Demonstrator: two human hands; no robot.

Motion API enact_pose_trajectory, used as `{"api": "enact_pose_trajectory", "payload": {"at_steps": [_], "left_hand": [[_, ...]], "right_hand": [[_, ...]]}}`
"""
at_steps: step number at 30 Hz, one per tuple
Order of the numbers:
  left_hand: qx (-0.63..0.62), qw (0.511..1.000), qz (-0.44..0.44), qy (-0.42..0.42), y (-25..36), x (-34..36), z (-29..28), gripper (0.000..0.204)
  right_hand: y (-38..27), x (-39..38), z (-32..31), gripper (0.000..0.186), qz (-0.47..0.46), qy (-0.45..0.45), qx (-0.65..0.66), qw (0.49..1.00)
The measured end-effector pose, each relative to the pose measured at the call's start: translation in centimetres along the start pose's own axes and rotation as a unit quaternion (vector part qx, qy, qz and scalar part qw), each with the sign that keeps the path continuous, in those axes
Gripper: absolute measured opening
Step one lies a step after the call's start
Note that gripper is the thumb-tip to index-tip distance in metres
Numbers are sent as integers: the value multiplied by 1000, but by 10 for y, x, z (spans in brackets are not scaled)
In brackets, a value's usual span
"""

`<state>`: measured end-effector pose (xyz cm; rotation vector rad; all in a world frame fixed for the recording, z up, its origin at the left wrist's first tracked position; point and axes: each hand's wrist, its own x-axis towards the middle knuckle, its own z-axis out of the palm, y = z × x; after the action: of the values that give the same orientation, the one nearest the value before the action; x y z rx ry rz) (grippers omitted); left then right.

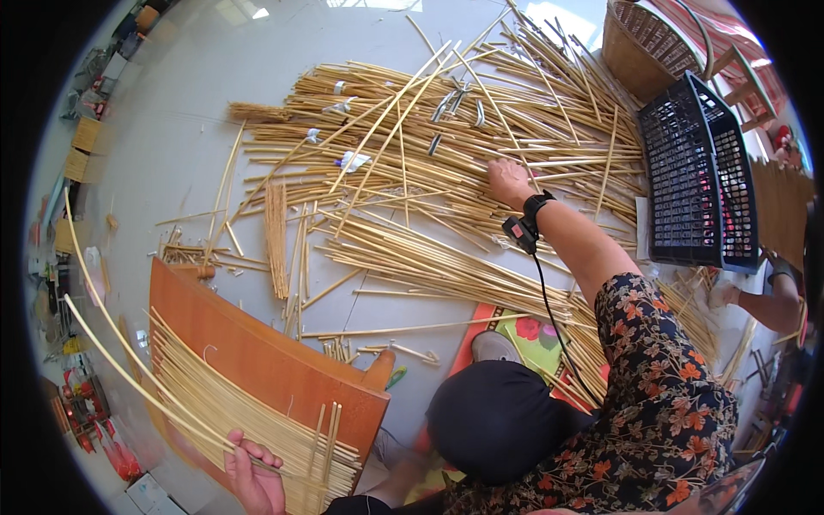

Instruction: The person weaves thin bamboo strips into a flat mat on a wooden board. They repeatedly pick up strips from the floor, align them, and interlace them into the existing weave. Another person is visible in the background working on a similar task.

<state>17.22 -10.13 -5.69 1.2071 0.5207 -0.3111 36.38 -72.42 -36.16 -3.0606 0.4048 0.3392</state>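
My left hand (253, 472) is closed on two long pale canes (129, 369) at the lower left, over a row of thin canes (223, 395) laid on an orange wooden bench (257, 335). My right hand (511, 180) reaches forward into a large, loose pile of straw-coloured canes (412, 257) spread across the floor, its fingers curled down among them; what they grip is hidden. A black wristband device with a cable sits on that wrist. Several bundles in the pile have ties or wraps round them, and a brushy bundle (276, 240) lies near the bench.
A black plastic crate (697, 180) stands at the right, below a wicker basket (648, 47) and a wooden stool (742, 86). Another person's arm (764, 305) shows at the far right. A colourful mat (524, 335) lies under my knee. Assorted items (81, 403) line the left edge.
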Motion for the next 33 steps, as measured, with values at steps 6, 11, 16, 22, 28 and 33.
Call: {"api": "enact_pose_trajectory", "payload": {"at_steps": [6,11,16,22,28,33], "left_hand": [[29,996,62,57,-9,-9,-11,33],[31,996,71,51,-8,-19,-19,33],[-4,1000,26,5,1,-26,-20,35],[-19,999,30,4,2,-30,-25,35],[-19,999,42,-1,3,-38,-25,35],[-29,998,47,-11,0,-41,-32,36]], "right_hand": [[25,9,-14,20,-20,65,-54,996],[30,4,-22,24,-34,67,3,997],[23,-5,-27,21,-25,72,5,997],[29,-10,-15,30,-37,10,207,978],[33,-32,-30,35,-7,-60,276,959],[49,-50,-24,27,-94,35,218,971]]}}
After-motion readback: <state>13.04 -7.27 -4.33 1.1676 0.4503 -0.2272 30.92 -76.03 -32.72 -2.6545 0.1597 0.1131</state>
